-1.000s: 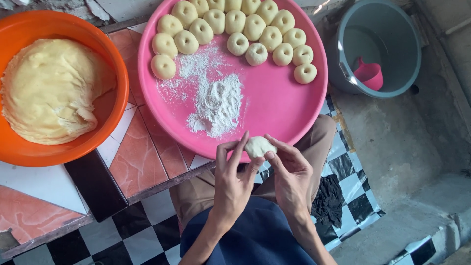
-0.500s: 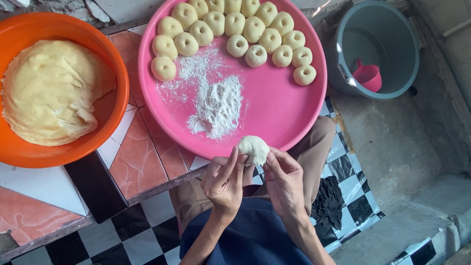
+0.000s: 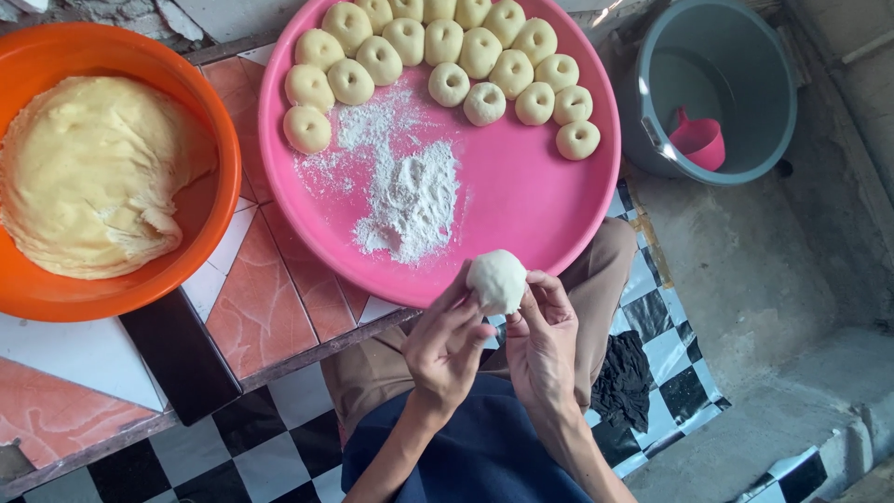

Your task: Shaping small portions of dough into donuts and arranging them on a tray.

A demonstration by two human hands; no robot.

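My left hand [image 3: 451,343] and my right hand [image 3: 543,335] together pinch a round white dough ball [image 3: 497,280] between their fingertips, just over the near rim of a big pink tray [image 3: 531,210]. On the tray lie several shaped dough rounds with a dent in the middle [image 3: 449,84], lined up along its far side, and a heap of white flour [image 3: 410,196] in the middle. An orange bowl [image 3: 209,210] to the left holds a large mass of yellow dough [image 3: 93,177].
Tray and bowl rest on a low tiled ledge [image 3: 270,307] of orange, white and black tiles. A grey bucket [image 3: 717,88] with a pink scoop [image 3: 698,140] inside stands at the right on the concrete floor. A black-and-white checkered mat [image 3: 670,373] lies under my legs.
The dough ball was flattened and partly hidden between my fingers; it now sits rounder and higher on my fingertips. My left hand has curled in beneath it.
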